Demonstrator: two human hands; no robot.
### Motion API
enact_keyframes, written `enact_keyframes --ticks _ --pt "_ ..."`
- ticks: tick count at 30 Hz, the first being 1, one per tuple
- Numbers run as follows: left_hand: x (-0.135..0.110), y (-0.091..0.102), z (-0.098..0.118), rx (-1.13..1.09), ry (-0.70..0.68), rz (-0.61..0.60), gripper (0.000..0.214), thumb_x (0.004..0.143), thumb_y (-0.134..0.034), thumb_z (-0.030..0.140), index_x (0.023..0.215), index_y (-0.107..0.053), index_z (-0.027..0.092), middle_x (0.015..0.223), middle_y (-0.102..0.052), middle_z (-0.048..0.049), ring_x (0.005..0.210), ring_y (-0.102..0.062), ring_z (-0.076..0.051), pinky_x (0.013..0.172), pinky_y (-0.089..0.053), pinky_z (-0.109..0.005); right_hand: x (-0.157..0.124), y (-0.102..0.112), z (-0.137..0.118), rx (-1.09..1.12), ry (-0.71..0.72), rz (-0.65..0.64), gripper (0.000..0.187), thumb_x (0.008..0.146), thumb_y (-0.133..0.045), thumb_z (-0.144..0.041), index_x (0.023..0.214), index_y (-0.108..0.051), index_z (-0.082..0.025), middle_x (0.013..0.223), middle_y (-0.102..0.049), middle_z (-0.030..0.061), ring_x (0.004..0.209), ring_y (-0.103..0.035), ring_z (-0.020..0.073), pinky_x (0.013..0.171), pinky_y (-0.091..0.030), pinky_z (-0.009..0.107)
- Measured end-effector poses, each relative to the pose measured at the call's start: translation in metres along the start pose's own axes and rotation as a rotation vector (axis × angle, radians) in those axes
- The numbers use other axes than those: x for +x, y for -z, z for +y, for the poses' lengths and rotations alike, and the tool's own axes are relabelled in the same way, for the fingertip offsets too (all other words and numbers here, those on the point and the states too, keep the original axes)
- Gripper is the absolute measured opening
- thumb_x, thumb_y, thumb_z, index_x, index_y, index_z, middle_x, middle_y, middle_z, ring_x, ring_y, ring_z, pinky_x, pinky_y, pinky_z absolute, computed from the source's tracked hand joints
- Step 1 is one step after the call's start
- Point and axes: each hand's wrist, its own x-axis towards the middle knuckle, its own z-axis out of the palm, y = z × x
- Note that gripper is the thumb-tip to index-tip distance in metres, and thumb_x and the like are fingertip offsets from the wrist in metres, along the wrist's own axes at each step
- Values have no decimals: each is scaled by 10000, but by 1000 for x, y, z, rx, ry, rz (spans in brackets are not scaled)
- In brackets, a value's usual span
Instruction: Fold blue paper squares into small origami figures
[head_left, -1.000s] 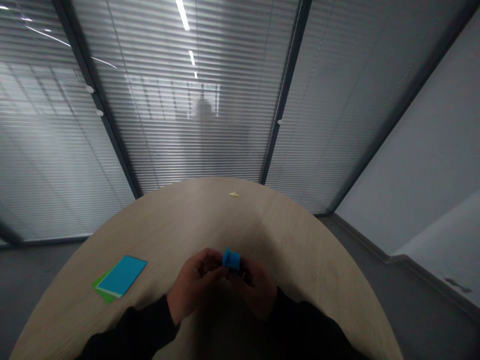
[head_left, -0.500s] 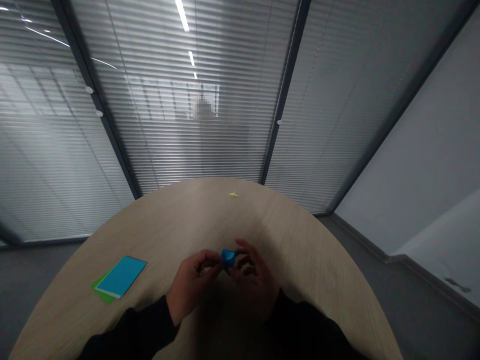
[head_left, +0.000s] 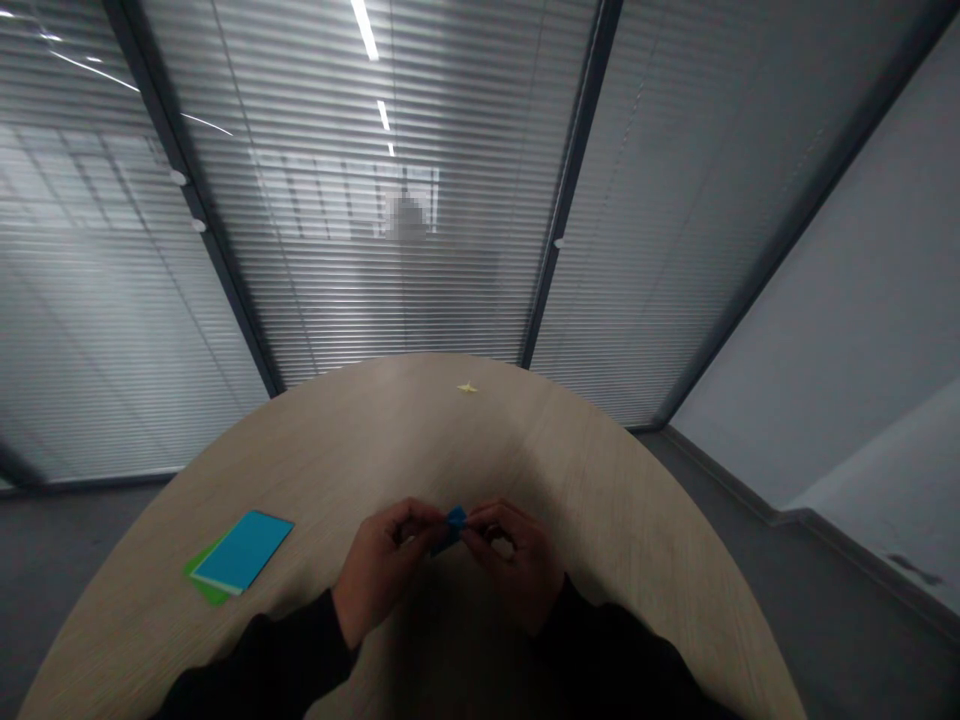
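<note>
Table (head_left: 600, 470): round, pale wood, hands above its 6 o'clock edge.
Paper stack (head_left: 241, 553): blue sheet on green, flat, 9 o'clock of the hands, well apart.
Left hand (head_left: 379, 570): fingertips pinching blue folded paper (head_left: 452, 524).
Right hand (head_left: 517, 565): fingertips pinching its other side.
Blue folded paper: between the 2 hands, partly hidden.
Yellow scrap (head_left: 467, 388): 12 o'clock, far edge.

surface: rounded light-wood desk (head_left: 600, 480) | near-left: stacked blue and green paper sheets (head_left: 241, 553) | far edge: small yellow folded paper (head_left: 467, 388)
</note>
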Motion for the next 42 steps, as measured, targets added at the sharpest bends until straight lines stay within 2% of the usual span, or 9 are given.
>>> enact_keyframes --ticks 4,9,16,21,24,29,33,36,42 --pt "1 -1 -4 -151 47 0 179 736 -723 322 802 -682 161 774 -743 -49 713 -678 -186 680 -519 -294 0 0 -1 8 3 2 70 849 -632 -225 791 -666 -201 818 -676 33 689 -623 148 646 -506 275" --pt "1 -1 -2 -161 77 5 201 743 -725 346 786 -663 160 699 -695 -17 621 -627 -153 589 -468 -255 -1 -1 1 49 -81 -11 71 844 -644 -258 814 -664 -197 801 -682 31 692 -627 153 648 -505 278" --pt "-1 -1 0 -161 44 -6 212 748 -739 355 759 -642 166 651 -647 10 603 -599 -140 580 -453 -242 -2 -3 4 83 -243 11 160 790 -691 -339 821 -656 -186 760 -687 33 660 -630 160 617 -505 280" --pt "0 -1 -5 -148 12 -24 210 768 -733 349 778 -629 167 670 -628 15 611 -581 -129 585 -445 -232 -2 -3 10 180 -324 -56 275 772 -711 -355 983 -679 -181 873 -709 52 705 -639 165 644 -514 285" --pt "1 -1 -8 -137 7 -14 215 766 -729 352 797 -620 169 692 -628 8 626 -584 -135 590 -447 -238 -1 -2 9 179 -366 -121 220 788 -699 -354 917 -709 -176 795 -712 41 699 -641 173 644 -502 284" --pt "1 -2 -4 -106 21 -50 249 772 -710 381 890 -641 173 815 -695 -43 748 -645 -188 689 -496 -296 1 -2 4 178 -419 -100 179 772 -711 -349 816 -726 -176 740 -712 34 708 -651 192 662 -493 299" --pt "1 -2 1 -14 61 -146 283 798 -672 407 945 -693 166 895 -741 -77 840 -667 -229 761 -498 -330 0 -2 4 166 -407 -111 196 781 -706 -370 813 -726 -178 739 -715 33 706 -655 192 648 -492 293" --pt "1 -1 0 55 64 -132 294 829 -629 440 848 -698 155 779 -724 -59 746 -647 -212 678 -479 -306 -1 -2 5 150 -386 -137 224 798 -694 -386 844 -723 -168 745 -715 38 685 -648 181 621 -484 279" --pt "3 0 -2 134 39 -136 317 842 -605 451 831 -691 146 729 -690 -40 668 -594 -179 604 -431 -271 -2 -1 8 85 -321 -137 245 853 -636 -397 843 -719 -166 739 -701 38 669 -630 166 608 -471 267"
